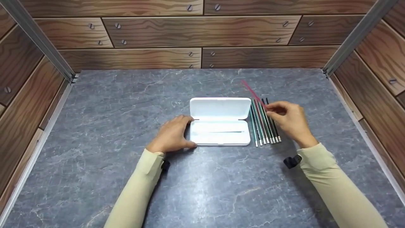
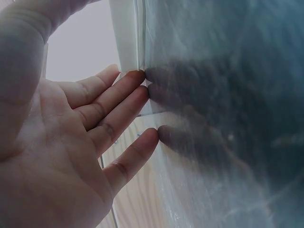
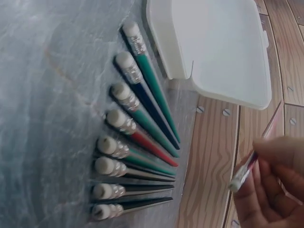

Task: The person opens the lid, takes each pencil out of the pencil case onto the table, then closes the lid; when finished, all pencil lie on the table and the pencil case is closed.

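Observation:
A white pencil case [image 1: 220, 144] lies with its lid raised toward the back. Along the floor of its tray runs a thin dark streak. My left hand [image 1: 172, 134] is at the case's left end, thumb by the front corner and fingers by the hinge corner. In the left wrist view its fingers are extended, their tips at the case edge and tabletop. Between thumb and fingers, my right hand [image 1: 289, 120] pinches a red pencil [image 3: 248, 171] near its white eraser, raised and pointing back-left. Below it, several pencils [image 3: 151, 111] lie side by side, green, dark, red and black.
The pencil row stands close along the case's right side, eraser ends toward the front. A grey marbled tabletop [image 1: 126, 95] carries everything. Wood-patterned walls [image 1: 202, 31] close off the back and both sides, with metal posts [image 1: 348, 41] at the rear corners.

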Demonstrator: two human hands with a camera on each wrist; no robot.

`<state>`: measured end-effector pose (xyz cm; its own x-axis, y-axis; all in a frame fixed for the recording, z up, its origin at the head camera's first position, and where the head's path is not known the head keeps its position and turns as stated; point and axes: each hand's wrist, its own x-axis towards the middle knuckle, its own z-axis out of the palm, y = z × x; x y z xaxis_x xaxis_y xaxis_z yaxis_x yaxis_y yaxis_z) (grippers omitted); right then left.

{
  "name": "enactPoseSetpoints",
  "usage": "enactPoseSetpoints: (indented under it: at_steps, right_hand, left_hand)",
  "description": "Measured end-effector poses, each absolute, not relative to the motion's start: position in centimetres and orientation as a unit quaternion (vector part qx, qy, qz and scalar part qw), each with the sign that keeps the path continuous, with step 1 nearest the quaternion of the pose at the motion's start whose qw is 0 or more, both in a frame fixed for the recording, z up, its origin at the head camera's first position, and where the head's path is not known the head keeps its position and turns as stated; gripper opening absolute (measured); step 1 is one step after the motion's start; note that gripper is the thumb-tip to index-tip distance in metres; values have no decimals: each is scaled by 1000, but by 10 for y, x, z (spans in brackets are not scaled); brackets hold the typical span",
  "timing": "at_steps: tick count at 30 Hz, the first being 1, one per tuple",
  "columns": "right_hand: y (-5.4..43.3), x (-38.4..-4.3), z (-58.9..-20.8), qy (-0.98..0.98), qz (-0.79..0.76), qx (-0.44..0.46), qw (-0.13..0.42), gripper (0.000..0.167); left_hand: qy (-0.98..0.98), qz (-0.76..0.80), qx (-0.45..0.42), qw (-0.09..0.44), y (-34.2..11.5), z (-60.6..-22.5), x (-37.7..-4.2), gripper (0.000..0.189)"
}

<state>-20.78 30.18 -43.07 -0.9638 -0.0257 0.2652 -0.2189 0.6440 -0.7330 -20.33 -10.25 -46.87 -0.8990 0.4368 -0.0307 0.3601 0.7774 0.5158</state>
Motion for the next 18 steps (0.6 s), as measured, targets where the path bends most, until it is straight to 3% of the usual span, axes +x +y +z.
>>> enactPoseSetpoints:
  at_steps: [7, 18]
  right_hand:
    - [315, -204, -436, -914, 381, 5, 140, 21]
    - [329, -202, -448, -941, 312, -63, 113, 22]
  left_hand:
    - [939, 258, 212, 79, -102, -470, -204, 93]
    - [941, 251, 210, 81, -104, -468, -204, 94]
